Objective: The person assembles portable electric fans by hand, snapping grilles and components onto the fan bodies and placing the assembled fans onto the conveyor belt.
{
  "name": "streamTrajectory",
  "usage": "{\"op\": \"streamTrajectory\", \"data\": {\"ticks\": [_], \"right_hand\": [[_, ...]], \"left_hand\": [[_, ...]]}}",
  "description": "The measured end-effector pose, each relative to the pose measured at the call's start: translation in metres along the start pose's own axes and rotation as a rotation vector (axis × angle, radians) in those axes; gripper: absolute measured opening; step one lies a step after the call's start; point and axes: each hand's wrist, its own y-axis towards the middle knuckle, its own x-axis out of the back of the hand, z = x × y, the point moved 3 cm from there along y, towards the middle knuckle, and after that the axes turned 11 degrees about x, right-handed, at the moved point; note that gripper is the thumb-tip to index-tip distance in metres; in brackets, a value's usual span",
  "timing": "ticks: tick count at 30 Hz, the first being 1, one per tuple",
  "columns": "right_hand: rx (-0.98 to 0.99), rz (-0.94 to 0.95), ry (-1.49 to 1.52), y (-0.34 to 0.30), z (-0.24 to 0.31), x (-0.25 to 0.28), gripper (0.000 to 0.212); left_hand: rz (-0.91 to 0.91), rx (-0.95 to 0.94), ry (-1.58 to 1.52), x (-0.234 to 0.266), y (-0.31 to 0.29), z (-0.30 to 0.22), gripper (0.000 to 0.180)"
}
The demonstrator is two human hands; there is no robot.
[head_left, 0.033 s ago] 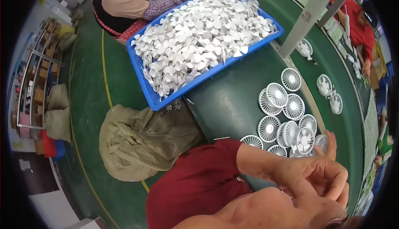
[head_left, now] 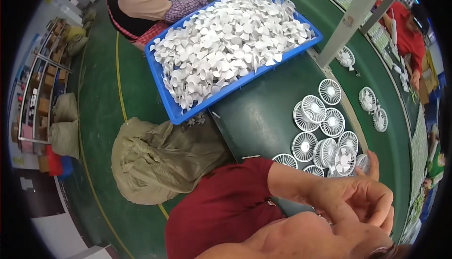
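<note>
The white fan piece with blades (head_left: 345, 160) lies on the green bench (head_left: 263, 113), just past the tips of the fingers (head_left: 374, 162). The left hand (head_left: 362, 202) is low on the right side of the view. One of its fingers points up and its tip is right beside the fan piece. The other fingers are curled in toward the palm. I cannot tell if the pointing finger touches the fan piece or if the hand grips anything. The right hand is not clear to see; only a bare arm fills the bottom of the view.

Around the fan piece, close to the fingers, lie many round white fan grilles (head_left: 314, 118) in a bunch, some on top of each other. A bit farther from the fingers are more grilles (head_left: 372, 106) past a pale strip.

Well away from the fingers, a big blue tray (head_left: 175, 113) sits on the bench, piled high with white fan blades (head_left: 230, 38). A grey post (head_left: 351, 19) stands up beside it.

A tan sack (head_left: 160, 160) sits on the floor next to the bench. Beyond the tray, another person in a plaid sleeve (head_left: 188, 2) reaches onto the bench.
</note>
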Motion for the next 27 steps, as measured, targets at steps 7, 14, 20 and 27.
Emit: {"op": "streamTrajectory", "data": {"ticks": [7, 14, 20, 27], "right_hand": [[-0.171, -0.101, 0.211, 0.007, 0.018, 0.015, 0.068], [-0.162, -0.305, -0.184, 0.033, -0.089, 0.072, 0.064], [-0.103, -0.356, -0.518, 0.048, -0.112, 0.078, 0.044], [-0.274, 0.03, -0.453, 0.09, -0.119, 0.012, 0.037]], "left_hand": [[-0.062, -0.032, 0.104, 0.012, -0.004, 0.006, 0.032], [-0.078, 0.234, -0.002, 0.022, 0.011, 0.024, 0.025], [0.027, 0.292, -0.079, 0.045, 0.017, 0.042, 0.025], [-0.328, 0.129, 0.22, 0.078, 0.015, 0.035, 0.022]]}}
